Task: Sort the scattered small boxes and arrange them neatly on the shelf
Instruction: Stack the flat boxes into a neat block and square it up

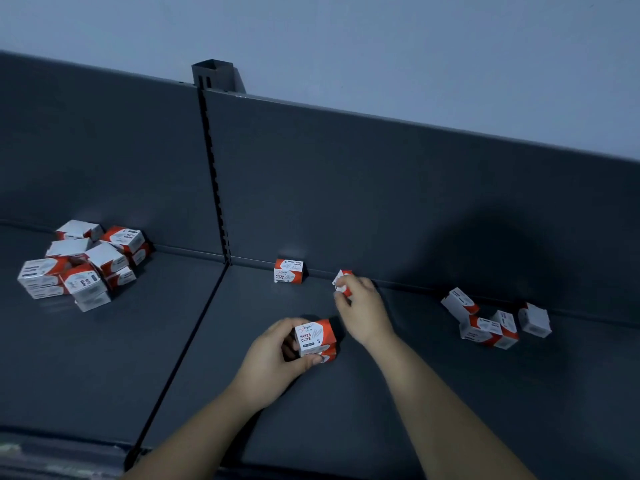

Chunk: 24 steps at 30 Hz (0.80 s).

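Hands work over a dark shelf (554,393). The right hand (363,310) pinches a red-and-white box (343,276) by the back wall. The standing box (289,270) it likely joins lies at nine o'clock, near but apart. The left hand (273,358) grips a stack (316,337) reading "PAPER CLIPS" and "3". Loose boxes (485,322) lie at three o'clock and a pile (79,261) at nine.

box (314,337) reads "PAPER CLIPS", "3"

Shelf (104,358) is showing dark grey painted metal, smooth and matt. Small boxes (119,237) are showing printed red-white cardboard, slightly glossy. Slotted upright (216,181) is looking like metal. Wall (381,46) is looking matt, painted.
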### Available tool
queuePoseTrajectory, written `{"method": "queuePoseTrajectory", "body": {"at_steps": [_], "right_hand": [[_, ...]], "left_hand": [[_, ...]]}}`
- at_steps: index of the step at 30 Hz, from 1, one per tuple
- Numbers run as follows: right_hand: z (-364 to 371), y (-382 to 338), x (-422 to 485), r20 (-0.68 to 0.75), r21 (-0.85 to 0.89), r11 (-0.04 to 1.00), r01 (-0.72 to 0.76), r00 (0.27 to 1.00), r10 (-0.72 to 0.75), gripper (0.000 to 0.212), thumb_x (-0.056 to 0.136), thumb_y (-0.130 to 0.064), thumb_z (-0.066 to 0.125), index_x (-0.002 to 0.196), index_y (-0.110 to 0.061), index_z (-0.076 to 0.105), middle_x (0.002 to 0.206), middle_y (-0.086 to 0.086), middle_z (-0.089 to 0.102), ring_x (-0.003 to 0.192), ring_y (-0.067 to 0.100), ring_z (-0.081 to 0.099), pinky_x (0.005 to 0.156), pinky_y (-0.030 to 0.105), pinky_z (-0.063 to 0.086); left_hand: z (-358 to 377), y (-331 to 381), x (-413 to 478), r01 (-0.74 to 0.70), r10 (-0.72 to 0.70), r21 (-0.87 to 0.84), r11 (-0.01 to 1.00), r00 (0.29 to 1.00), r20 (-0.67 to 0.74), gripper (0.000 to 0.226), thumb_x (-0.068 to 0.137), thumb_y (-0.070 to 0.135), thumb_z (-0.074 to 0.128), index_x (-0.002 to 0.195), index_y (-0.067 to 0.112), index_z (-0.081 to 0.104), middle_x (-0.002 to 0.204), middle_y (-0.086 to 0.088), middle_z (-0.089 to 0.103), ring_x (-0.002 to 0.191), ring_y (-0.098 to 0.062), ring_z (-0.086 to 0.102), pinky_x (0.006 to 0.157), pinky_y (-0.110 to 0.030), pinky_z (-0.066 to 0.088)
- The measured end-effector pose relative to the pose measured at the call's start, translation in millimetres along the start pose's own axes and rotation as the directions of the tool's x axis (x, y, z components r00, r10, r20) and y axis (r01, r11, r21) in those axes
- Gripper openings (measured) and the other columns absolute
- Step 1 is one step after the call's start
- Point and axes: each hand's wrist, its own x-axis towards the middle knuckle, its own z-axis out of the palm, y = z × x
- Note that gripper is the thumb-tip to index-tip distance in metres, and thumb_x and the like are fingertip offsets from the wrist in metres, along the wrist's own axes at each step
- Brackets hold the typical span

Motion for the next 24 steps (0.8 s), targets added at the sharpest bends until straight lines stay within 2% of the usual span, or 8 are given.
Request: {"method": "queuePoseTrajectory", "body": {"at_steps": [3,6,8,10,13,15,20,24], "right_hand": [[-9,9,-6,-0.009,0.331,0.936,-0.117,0.992,0.127,0.015,0.093,-0.013,0.058,0.096,-0.028,0.060,0.094,-0.007,0.066,0.083,0.014,0.062,0.076,0.031,0.048],[-21,11,-15,0.131,0.528,0.832,-0.172,0.984,0.121,0.025,0.093,-0.010,0.058,0.108,-0.031,0.054,0.101,-0.002,0.072,0.084,0.014,0.067,0.080,0.031,0.055],[-26,10,-22,0.171,0.550,0.824,-0.136,0.984,0.048,0.025,0.094,-0.005,0.057,0.112,-0.024,0.058,0.104,0.001,0.072,0.085,0.010,0.066,0.074,0.024,0.053],[-26,13,-26,0.223,0.472,0.875,-0.108,0.975,0.000,0.022,0.093,-0.005,0.058,0.107,-0.020,0.065,0.105,-0.002,0.071,0.090,0.008,0.066,0.076,0.022,0.052],[-21,17,-26,0.280,0.249,0.968,-0.035,0.959,-0.038,0.021,0.089,-0.014,0.063,0.105,-0.028,0.069,0.105,-0.010,0.069,0.100,0.008,0.064,0.092,0.034,0.053],[-17,10,-19,0.258,0.051,0.997,0.055,0.964,-0.067,0.024,0.088,-0.020,0.063,0.109,-0.030,0.069,0.114,-0.013,0.062,0.112,0.010,0.052,0.102,0.032,0.043],[-1,-52,9,0.175,-0.026,0.957,0.289,0.944,-0.280,0.038,0.090,-0.015,0.059,0.128,-0.021,0.061,0.135,-0.005,0.051,0.122,0.016,0.041,0.101,0.016,0.026],[27,-75,35,0.262,-0.199,0.898,0.392,0.904,-0.337,0.054,0.092,-0.007,0.050,0.144,-0.018,0.045,0.145,-0.001,0.043,0.128,0.023,0.037,0.110,0.033,0.033]], "left_hand": [[0,0,1,0.009,-0.009,-0.002,1.000,1.000,-0.010,0.044,0.072,0.022,0.085,0.105,0.041,0.063,0.099,0.016,0.066,0.087,-0.012,0.062,0.073,-0.017,0.049],[0,2,2,0.004,-0.004,0.001,1.000,1.000,-0.021,0.044,0.073,0.021,0.085,0.104,0.041,0.062,0.099,0.019,0.065,0.087,-0.010,0.062,0.072,-0.015,0.048],[0,3,2,-0.007,0.007,0.013,1.000,1.000,-0.024,0.044,0.073,0.021,0.085,0.104,0.041,0.062,0.100,0.020,0.064,0.088,-0.009,0.062,0.072,-0.014,0.047],[-2,3,2,-0.012,0.012,0.030,0.999,1.000,-0.014,0.044,0.072,0.023,0.085,0.105,0.041,0.062,0.100,0.020,0.063,0.090,-0.008,0.062,0.074,-0.013,0.047],[-18,-2,4,-0.067,0.062,0.121,0.990,0.997,0.041,0.042,0.072,0.036,0.083,0.106,0.044,0.059,0.107,0.026,0.061,0.100,-0.001,0.058,0.081,-0.011,0.043],[-34,-9,8,-0.097,0.085,0.230,0.968,0.995,0.061,0.042,0.073,0.048,0.078,0.108,0.047,0.055,0.110,0.031,0.059,0.102,0.001,0.052,0.082,-0.011,0.039],[-57,-19,17,-0.034,0.049,0.227,0.973,0.997,-0.059,0.041,0.073,0.038,0.083,0.106,0.044,0.059,0.107,0.031,0.061,0.097,-0.002,0.053,0.080,-0.016,0.041],[-56,-21,18,-0.027,0.045,0.202,0.979,0.996,-0.083,0.042,0.072,0.035,0.084,0.107,0.041,0.062,0.105,0.031,0.062,0.096,-0.001,0.055,0.082,-0.018,0.044]]}}
